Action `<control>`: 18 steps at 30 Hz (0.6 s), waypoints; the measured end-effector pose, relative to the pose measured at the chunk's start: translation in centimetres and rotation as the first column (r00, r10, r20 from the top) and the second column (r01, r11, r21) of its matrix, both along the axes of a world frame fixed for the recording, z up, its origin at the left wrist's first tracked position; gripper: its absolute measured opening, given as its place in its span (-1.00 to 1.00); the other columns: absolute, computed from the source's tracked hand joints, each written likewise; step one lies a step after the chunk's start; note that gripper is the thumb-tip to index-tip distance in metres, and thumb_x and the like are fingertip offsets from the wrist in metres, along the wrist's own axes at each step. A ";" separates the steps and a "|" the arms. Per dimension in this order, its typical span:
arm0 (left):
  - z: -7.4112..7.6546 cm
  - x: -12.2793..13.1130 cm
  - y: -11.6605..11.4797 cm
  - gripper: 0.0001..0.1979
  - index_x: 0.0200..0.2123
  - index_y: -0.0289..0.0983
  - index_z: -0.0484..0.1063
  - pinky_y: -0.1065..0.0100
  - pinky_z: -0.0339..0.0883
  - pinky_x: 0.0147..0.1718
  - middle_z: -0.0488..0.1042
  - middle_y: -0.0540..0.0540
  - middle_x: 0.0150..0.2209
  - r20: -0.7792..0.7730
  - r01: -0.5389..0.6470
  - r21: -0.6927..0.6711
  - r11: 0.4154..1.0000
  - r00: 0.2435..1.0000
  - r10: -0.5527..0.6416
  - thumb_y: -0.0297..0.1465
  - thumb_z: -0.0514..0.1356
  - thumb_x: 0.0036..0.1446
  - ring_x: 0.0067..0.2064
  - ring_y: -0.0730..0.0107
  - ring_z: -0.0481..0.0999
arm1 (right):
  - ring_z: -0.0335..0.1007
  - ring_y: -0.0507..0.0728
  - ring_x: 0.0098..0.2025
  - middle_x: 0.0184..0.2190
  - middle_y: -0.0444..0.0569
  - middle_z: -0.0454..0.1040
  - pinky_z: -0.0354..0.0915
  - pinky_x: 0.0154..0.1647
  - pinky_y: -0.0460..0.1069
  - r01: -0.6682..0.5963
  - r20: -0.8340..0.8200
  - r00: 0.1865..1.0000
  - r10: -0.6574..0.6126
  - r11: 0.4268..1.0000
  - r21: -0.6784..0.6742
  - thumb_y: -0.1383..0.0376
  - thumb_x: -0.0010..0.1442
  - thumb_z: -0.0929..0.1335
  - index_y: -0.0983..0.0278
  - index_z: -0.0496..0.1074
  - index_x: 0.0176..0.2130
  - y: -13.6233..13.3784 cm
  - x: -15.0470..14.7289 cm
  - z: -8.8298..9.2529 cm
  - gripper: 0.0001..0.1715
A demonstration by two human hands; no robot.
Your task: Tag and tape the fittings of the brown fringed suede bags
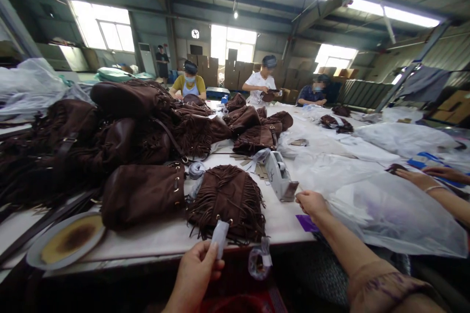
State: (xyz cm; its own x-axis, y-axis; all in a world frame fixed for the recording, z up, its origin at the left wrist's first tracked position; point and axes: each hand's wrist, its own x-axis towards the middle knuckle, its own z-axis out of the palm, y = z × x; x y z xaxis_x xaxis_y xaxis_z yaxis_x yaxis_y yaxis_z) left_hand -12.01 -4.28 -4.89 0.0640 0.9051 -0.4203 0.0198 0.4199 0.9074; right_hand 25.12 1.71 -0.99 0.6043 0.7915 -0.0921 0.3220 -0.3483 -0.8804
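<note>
My left hand (196, 269) is low at the table's near edge, pinching a small white packet (220, 237) in front of a brown fringed suede bag (227, 200) lying on the white table (157, 237). My right hand (311, 203) is closed in a loose fist just right of a white tape dispenser (279, 178); what it holds, if anything, is hidden. A purple slip (306, 223) lies under that wrist.
A big pile of brown bags (110, 142) fills the left of the table. A round plate with a brown stain (66, 240) sits at the near left. Clear plastic bags (385, 205) cover the right, where another person's hands (418, 178) rest. Three masked workers sit at the far end.
</note>
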 end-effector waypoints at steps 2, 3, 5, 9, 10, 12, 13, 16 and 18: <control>0.1 0.1 -0.3 -0.41 -0.23 -0.36 0.45 0.38 0.46 -0.55 0.57 -0.16 -0.39 0.005 -0.018 0.011 1.000 1.000 0.018 0.05 0.32 -0.08 -0.41 0.24 0.60 | 0.13 0.01 -0.68 -0.72 -0.11 0.28 0.03 -0.69 -0.08 -0.043 -0.011 0.999 0.043 0.999 -0.026 0.11 -0.08 0.40 0.26 0.35 -0.60 -0.9 -0.7 0.3 -0.71; 0.1 0.1 -0.4 -0.44 -0.24 -0.35 0.43 0.39 0.45 -0.56 0.57 -0.15 -0.41 0.010 -0.032 0.021 0.999 0.999 0.032 0.04 0.31 -0.06 -0.42 0.26 0.59 | 0.13 0.00 -0.67 -0.69 -0.10 0.31 0.04 -0.68 -0.08 -0.085 -0.038 0.996 0.084 0.996 -0.023 0.09 -0.08 0.41 0.27 0.37 -0.57 -1.5 -1.4 0.5 -0.69; 0.3 0.3 -0.8 -0.49 -0.27 -0.32 0.37 0.42 0.42 -0.58 0.54 -0.10 -0.45 0.030 -0.061 0.036 0.997 0.998 0.060 0.00 0.31 -0.03 -0.45 0.29 0.58 | 0.15 -0.01 -0.63 -0.61 -0.10 0.37 0.06 -0.64 -0.09 -0.219 -0.102 0.970 0.219 0.976 0.011 0.03 -0.06 0.42 0.29 0.42 -0.50 -2.6 -3.9 1.2 -0.63; 0.6 0.5 -1.2 -0.56 -0.29 -0.29 0.30 0.42 0.40 -0.57 0.52 -0.08 -0.48 0.058 -0.099 0.054 0.994 0.994 0.096 -0.04 0.28 0.03 -0.46 0.30 0.58 | 0.15 -0.02 -0.59 -0.59 -0.13 0.38 0.07 -0.58 -0.11 -0.581 -0.138 0.807 0.573 0.814 -0.017 -0.01 0.04 0.41 0.29 0.48 -0.44 -4.7 -12.1 3.6 -0.60; 0.6 0.5 -1.3 -0.59 -0.29 -0.29 0.30 0.41 0.39 -0.56 0.52 -0.08 -0.47 0.053 -0.092 0.072 0.993 0.995 0.088 -0.06 0.27 0.06 -0.45 0.30 0.58 | 0.16 -0.02 -0.58 -0.58 -0.12 0.40 0.08 -0.58 -0.11 -0.647 -0.141 0.758 0.637 0.761 -0.040 0.00 0.07 0.39 0.29 0.50 -0.42 -5.1 -14.4 4.1 -0.60; 0.5 0.3 -1.6 -0.66 -0.30 -0.29 0.32 0.41 0.37 -0.53 0.53 -0.08 -0.46 0.014 -0.070 0.140 0.988 0.998 0.069 -0.12 0.24 0.11 -0.45 0.32 0.57 | 0.19 -0.01 -0.56 -0.59 -0.12 0.40 0.10 -0.55 -0.11 -0.736 -0.140 0.674 0.725 0.675 -0.051 0.03 0.09 0.37 0.29 0.48 -0.49 -5.8 -18.6 4.8 -0.62; 0.5 0.2 -1.7 -0.69 -0.31 -0.29 0.33 0.41 0.36 -0.52 0.52 -0.08 -0.46 -0.023 -0.057 0.190 0.980 0.998 0.062 -0.15 0.23 0.13 -0.45 0.34 0.56 | 0.20 0.00 -0.56 -0.60 -0.12 0.40 0.11 -0.54 -0.11 -0.768 -0.150 0.638 0.755 0.638 -0.053 0.04 0.09 0.35 0.29 0.48 -0.51 -5.9 -20.3 4.9 -0.62; 0.3 -0.4 -1.8 -0.80 -0.35 -0.28 0.37 0.41 0.31 -0.46 0.52 -0.05 -0.45 -0.197 -0.005 0.352 0.936 0.977 0.080 -0.25 0.22 0.16 -0.43 0.38 0.51 | 0.25 0.02 -0.54 -0.61 -0.10 0.42 0.15 -0.51 -0.10 -0.811 -0.185 0.581 0.793 0.582 -0.056 0.04 0.06 0.34 0.29 0.49 -0.53 -5.4 -23.8 4.2 -0.61; 0.2 -0.7 -1.9 -0.87 -0.34 -0.27 0.40 0.39 0.30 -0.40 0.52 -0.06 -0.41 -0.311 0.041 0.436 0.899 0.944 0.108 -0.32 0.21 0.16 -0.38 0.37 0.49 | 0.28 0.04 -0.53 -0.60 -0.07 0.45 0.18 -0.49 -0.09 -0.804 -0.179 0.594 0.784 0.587 -0.093 0.03 0.03 0.35 0.29 0.49 -0.55 -4.8 -24.7 3.3 -0.61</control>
State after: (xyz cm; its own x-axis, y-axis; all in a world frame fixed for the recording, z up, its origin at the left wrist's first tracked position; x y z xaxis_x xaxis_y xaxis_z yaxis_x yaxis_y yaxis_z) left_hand -12.73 -6.21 -4.70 -0.0399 0.9990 0.0198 0.3325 -0.0054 0.9431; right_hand 0.42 -3.10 2.29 -0.2804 0.9205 -0.2721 0.4428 -0.1275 -0.8875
